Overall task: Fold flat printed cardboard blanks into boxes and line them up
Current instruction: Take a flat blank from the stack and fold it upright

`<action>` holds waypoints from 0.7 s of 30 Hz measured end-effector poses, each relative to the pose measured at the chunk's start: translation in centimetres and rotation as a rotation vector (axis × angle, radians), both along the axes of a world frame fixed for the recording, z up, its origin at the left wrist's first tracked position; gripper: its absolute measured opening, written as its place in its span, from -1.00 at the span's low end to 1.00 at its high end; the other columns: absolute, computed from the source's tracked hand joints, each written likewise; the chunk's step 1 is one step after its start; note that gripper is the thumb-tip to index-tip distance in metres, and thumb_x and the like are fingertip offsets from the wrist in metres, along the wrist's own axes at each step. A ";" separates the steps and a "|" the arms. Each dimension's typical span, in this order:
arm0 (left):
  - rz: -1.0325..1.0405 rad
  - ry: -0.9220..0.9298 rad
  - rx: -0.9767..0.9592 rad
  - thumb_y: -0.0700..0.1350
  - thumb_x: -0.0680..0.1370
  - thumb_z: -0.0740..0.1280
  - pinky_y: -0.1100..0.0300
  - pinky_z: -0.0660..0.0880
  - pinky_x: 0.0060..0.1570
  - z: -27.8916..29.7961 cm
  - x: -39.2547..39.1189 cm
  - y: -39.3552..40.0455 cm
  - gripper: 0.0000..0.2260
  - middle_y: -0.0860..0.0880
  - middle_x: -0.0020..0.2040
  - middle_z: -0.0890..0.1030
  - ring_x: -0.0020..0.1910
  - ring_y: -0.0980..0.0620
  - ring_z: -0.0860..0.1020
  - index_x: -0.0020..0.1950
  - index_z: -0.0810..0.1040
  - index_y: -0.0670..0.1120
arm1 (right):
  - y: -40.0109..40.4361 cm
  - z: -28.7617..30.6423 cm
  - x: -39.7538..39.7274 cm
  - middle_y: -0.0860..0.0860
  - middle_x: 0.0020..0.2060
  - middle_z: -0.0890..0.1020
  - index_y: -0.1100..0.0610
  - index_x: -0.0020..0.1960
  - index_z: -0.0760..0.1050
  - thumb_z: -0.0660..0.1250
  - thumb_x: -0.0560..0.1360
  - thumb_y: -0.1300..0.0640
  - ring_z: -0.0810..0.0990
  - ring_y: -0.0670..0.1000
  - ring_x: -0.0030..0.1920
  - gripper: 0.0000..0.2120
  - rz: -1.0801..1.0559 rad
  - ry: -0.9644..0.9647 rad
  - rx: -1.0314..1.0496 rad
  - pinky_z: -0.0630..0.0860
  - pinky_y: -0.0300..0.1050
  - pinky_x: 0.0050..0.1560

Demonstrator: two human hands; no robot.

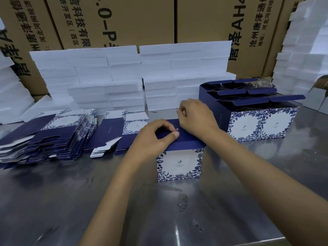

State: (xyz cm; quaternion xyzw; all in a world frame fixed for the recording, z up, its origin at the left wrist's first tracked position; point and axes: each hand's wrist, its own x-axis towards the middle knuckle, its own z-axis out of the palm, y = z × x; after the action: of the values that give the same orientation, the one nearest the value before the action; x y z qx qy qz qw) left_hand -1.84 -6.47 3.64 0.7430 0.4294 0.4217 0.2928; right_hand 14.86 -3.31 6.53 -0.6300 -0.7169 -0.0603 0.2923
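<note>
A blue-and-white floral box (179,166) stands upright on the steel table (71,201), its navy top flap closed. My left hand (154,137) lies on that flap with curled fingers, the thumb pressing the navy card. My right hand (197,118) curls over the box's far top edge, fingertips bent down behind it. Two stacks of flat printed blanks (49,139) lie fanned out at the left. Several folded boxes (255,114) with open navy flaps stand in rows at the right.
White foam trays (106,79) are piled along the back and at both sides. Tall brown cartons (124,20) with black print form a wall behind them. The table's front edge runs at the lower right.
</note>
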 end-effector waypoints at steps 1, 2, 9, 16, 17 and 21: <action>-0.046 -0.025 -0.048 -0.11 0.53 0.47 0.33 0.38 0.20 -0.2 -0.6 -0.2 -0.94 0.19 0.10 0.65 0.17 0.29 0.54 -0.03 0.64 -0.02 | -0.4 0.0 0.1 0.05 -0.06 0.62 0.15 -0.01 0.59 0.23 0.63 0.10 0.57 0.13 0.01 -0.81 0.068 0.031 -0.024 0.42 -0.04 -0.07; -0.096 -0.045 -0.092 -0.11 0.53 0.47 0.34 0.33 0.23 -0.4 -1.2 -0.4 -0.91 0.20 0.17 0.63 0.26 0.33 0.49 0.01 0.64 -0.02 | -0.8 -0.1 0.4 0.01 -0.10 0.61 0.13 -0.03 0.60 0.26 0.62 0.10 0.57 0.10 -0.02 -0.82 0.132 0.062 -0.053 0.41 -0.06 -0.10; -0.078 -0.144 -0.013 -0.13 0.49 0.50 0.13 0.28 0.46 -1.8 -1.7 -1.6 -0.87 0.17 0.22 0.64 0.43 0.29 0.36 0.02 0.68 0.01 | -6.2 -2.2 1.4 -0.05 -0.15 0.63 0.10 -0.10 0.64 0.42 0.57 0.17 0.52 -0.02 -0.05 -0.92 0.399 0.285 0.012 0.44 -0.14 0.01; 0.059 -0.259 0.184 -0.20 0.49 0.50 0.38 0.35 0.28 -3.8 0.0 -2.6 -0.89 0.15 0.08 0.68 0.35 0.23 0.46 -0.04 0.70 -0.01 | -7.6 -4.5 1.3 -0.12 -0.04 0.66 0.11 -0.01 0.66 0.49 0.50 0.28 0.54 -0.11 0.08 -0.88 0.436 0.446 0.102 0.45 -0.03 0.21; 0.060 -0.282 0.177 -0.21 0.49 0.50 0.39 0.35 0.28 -3.9 0.0 -2.5 -0.90 0.15 0.08 0.68 0.35 0.23 0.46 -0.04 0.70 -0.04 | -7.5 -4.8 1.3 -0.13 -0.03 0.66 0.11 0.01 0.65 0.49 0.49 0.28 0.54 -0.12 0.09 -0.87 0.437 0.443 0.115 0.45 -0.03 0.22; 0.109 -0.300 0.221 -0.27 0.49 0.49 0.35 0.36 0.27 -4.1 0.8 -2.4 -0.88 0.15 0.01 0.69 0.30 0.20 0.50 -0.09 0.68 -0.06 | -7.1 -5.8 1.0 -0.10 -0.06 0.66 0.15 -0.05 0.64 0.49 0.45 0.35 0.57 -0.08 0.05 -0.85 0.434 0.490 0.191 0.50 0.06 0.15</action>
State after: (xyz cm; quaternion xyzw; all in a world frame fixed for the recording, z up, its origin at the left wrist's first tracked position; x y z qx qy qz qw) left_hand -1.03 -8.90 -0.44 0.6752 0.3714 0.5875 0.2471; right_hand 15.84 -10.45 0.74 -0.4283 -0.7337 0.0896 0.5198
